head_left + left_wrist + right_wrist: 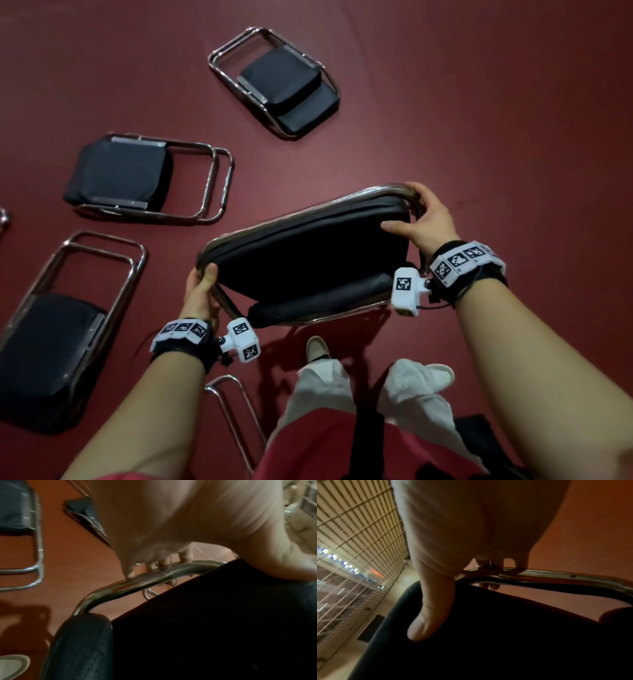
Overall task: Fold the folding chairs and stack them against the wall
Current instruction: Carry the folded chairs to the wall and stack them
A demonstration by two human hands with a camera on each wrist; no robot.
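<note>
A folding chair [308, 253] with black cushions and a chrome tube frame hangs above the red floor in front of me, held by both hands. My left hand [202, 287] grips the frame at its near left corner, fingers curled round the chrome tube [137, 582]. My right hand [421, 219] grips the frame at the far right corner, thumb lying on the black cushion [505, 628], fingers hooked over the chrome frame [539, 574]. Three folded chairs lie flat on the floor: one far [281, 85], one at left [137, 174], one near left [51, 342].
The red floor [479, 102] spreads to the right and far side. A chrome frame [233, 411] lies by my left leg, and my feet in white shoes [317, 347] stand just below the held chair. In the right wrist view a metal grille wall [351, 527] shows on the left.
</note>
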